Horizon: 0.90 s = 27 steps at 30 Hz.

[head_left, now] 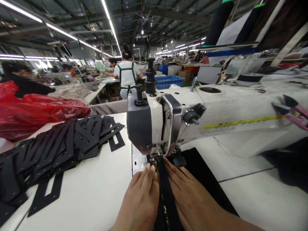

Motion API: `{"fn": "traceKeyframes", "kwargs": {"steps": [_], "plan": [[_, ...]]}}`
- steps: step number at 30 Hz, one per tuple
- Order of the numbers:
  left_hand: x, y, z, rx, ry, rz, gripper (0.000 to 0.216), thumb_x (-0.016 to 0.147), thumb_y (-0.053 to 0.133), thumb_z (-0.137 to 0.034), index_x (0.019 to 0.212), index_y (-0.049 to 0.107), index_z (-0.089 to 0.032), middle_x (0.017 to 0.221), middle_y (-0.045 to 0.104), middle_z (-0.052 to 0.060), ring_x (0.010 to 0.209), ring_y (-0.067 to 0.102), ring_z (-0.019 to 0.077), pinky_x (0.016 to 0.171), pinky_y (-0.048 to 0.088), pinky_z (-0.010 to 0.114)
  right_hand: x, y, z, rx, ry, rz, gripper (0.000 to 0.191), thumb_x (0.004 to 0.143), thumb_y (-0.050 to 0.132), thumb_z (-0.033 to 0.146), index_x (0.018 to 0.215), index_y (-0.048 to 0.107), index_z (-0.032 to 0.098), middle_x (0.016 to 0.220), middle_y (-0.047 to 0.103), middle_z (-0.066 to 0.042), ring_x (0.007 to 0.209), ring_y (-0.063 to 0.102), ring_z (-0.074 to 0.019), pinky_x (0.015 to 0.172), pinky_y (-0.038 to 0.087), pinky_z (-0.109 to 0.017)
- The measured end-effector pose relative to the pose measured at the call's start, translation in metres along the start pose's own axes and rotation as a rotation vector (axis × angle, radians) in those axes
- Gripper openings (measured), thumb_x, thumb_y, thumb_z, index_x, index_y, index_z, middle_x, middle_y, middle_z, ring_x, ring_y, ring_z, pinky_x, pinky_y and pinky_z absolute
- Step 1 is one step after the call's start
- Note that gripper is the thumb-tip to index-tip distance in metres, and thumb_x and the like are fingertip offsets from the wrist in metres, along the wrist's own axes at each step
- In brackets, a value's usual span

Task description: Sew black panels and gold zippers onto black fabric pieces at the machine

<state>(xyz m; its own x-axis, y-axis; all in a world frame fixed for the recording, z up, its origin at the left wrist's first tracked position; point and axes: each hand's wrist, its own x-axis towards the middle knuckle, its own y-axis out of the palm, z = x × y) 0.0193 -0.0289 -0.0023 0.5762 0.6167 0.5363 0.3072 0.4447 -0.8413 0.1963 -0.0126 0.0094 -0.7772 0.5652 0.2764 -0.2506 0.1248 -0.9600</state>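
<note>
A black zipper [157, 171] with gold teeth runs toward me from under the presser foot of a sewing machine [160, 128]. My left hand [141, 195] is at the zipper's left side, its fingers bunched at the tape close to the foot; what lies beneath them is partly hidden. On the right, my right hand [190, 192] lies flat with fingers stretched forward, pressing on the black strip and the black fabric [202, 166]. That fabric spreads out to the right under my wrist.
Black frame-shaped pieces [57, 150] are heaped on the table at left, by a red plastic bag [43, 106]. Pink-handled snips [292, 110] are at the machine arm's right end. Beyond stand a blue crate [168, 81] and a person in a white shirt [127, 72].
</note>
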Motion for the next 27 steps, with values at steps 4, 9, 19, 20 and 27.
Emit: {"fn": "traceKeyframes", "kwargs": {"steps": [4,9,19,20,27], "plan": [[-0.001,0.002,-0.001,0.002,0.001,0.025,0.036,0.09,0.024,-0.009,0.107,0.055,0.0,0.109,0.057,0.023,0.104,0.054,0.0299,0.08,0.051,0.042,0.002,-0.003,0.002,0.048,0.036,0.012,0.06,0.076,0.042,0.014,0.135,0.036,0.003,0.138,0.035,-0.02,0.13,0.026,-0.0306,0.102,0.032,-0.049],[0.004,-0.003,0.0,0.026,0.012,0.039,0.035,0.091,0.025,-0.009,0.104,0.057,-0.002,0.108,0.059,0.021,0.1,0.057,0.0291,0.079,0.052,0.04,-0.001,-0.004,0.003,0.093,0.085,0.039,0.056,0.079,0.04,0.012,0.135,0.036,0.005,0.142,0.03,-0.016,0.132,0.021,-0.0286,0.107,0.024,-0.048],[0.009,-0.01,0.003,0.034,0.014,0.121,0.026,0.085,0.039,-0.003,0.103,0.057,-0.007,0.107,0.06,0.018,0.098,0.058,0.0271,0.079,0.053,0.039,-0.001,0.003,0.003,0.148,0.128,-0.028,0.053,0.083,0.041,0.014,0.135,0.037,0.012,0.143,0.029,-0.011,0.134,0.016,-0.0252,0.11,0.018,-0.046],[0.009,-0.01,0.003,0.024,0.003,0.126,0.026,0.084,0.041,-0.003,0.103,0.057,-0.008,0.106,0.06,0.017,0.097,0.058,0.0266,0.08,0.053,0.038,0.0,0.003,0.003,0.142,0.122,-0.035,0.053,0.083,0.041,0.013,0.135,0.036,0.012,0.143,0.03,-0.011,0.134,0.017,-0.0246,0.11,0.018,-0.045],[0.013,-0.012,0.005,-0.06,-0.071,0.138,0.03,0.077,0.049,0.001,0.106,0.055,-0.007,0.103,0.06,0.016,0.092,0.06,0.0244,0.079,0.054,0.038,-0.002,-0.006,0.001,0.147,0.096,-0.098,0.05,0.081,0.039,0.01,0.132,0.04,0.007,0.136,0.04,-0.016,0.13,0.029,-0.0238,0.107,0.026,-0.045]]}}
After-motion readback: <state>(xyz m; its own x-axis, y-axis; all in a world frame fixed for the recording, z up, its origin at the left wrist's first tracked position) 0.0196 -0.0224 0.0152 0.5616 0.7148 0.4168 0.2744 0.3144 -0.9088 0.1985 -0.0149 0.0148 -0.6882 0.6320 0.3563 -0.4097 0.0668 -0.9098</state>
